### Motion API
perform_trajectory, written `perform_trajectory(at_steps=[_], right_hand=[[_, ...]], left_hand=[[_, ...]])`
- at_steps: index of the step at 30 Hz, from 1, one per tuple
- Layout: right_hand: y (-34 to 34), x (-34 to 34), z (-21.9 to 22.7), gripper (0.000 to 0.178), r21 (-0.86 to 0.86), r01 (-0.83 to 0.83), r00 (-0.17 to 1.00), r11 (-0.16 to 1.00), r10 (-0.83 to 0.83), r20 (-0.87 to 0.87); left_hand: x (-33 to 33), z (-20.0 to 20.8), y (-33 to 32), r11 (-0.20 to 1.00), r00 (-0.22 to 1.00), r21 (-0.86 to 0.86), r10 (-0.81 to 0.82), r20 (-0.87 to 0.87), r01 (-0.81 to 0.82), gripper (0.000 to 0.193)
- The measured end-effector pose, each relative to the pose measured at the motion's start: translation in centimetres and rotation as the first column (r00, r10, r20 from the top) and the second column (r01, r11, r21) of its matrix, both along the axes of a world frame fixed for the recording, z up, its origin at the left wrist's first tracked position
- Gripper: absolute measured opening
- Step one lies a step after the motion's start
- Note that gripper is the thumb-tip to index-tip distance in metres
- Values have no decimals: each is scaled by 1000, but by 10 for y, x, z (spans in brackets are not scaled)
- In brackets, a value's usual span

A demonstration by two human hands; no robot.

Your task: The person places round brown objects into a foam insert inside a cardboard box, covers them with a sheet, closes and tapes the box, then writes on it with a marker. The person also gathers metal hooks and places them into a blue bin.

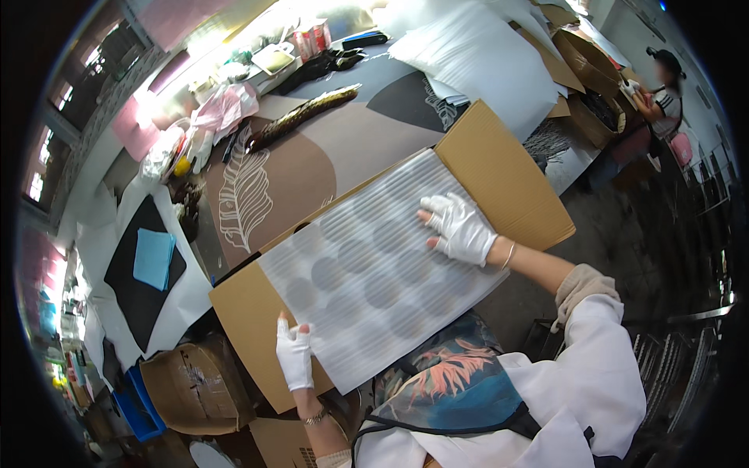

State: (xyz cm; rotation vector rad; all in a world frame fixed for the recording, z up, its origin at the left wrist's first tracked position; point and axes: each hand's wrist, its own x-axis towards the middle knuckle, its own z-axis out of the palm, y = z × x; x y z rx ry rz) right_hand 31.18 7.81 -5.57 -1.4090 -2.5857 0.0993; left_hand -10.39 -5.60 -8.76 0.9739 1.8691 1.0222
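Observation:
An open cardboard box (499,168) lies in front of me with its side flaps folded outward. A ribbed, translucent white foam sheet (312,242) covers it, and several round grey shapes show faintly through. My right hand (460,230), in a white glove with some fingertips bare, rests flat on the sheet's right part, fingers spread. My left hand (295,355), gloved the same way, is at the left flap (253,335), beside the sheet's left edge. Its visible finger and thumb point away from me, apart, with nothing seen between them.
A patterned table (304,156) holds a feathery brown strip (312,117) and a stack of white sheets (476,58). Blue cloths (154,259) lie on black material at left. An empty-looking carton (195,390) stands below; a person (663,101) works at far right.

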Motion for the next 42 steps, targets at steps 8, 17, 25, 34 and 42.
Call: perform_trajectory(at_steps=[8, 17, 25, 34, 42], right_hand=[[174, -19, 50, 42, -2, 43, 999, 999, -43, 14], [419, -68, 1, 18, 212, 239, 969, 948, -219, -115], [468, -44, -18, 9, 206, -75, 992, 976, 94, -80], [408, -208, -5, 28, 310, -142, 851, 940, 276, -447], [324, -169, 20, 22, 60, -134, 955, 989, 145, -258]], left_hand=[[28, 30, 36, 984, 763, -176, -110, -637, -4, 76], [92, 93, 207, 694, 390, 151, -199, -899, 704, 72], [-7, 14, 426, 964, 787, 205, -6, -617, 168, 77], [54, 0, 463, 883, 828, 159, -333, -452, 442, 78], [57, 31, 298, 668, 614, 259, -371, -696, 698, 45]])
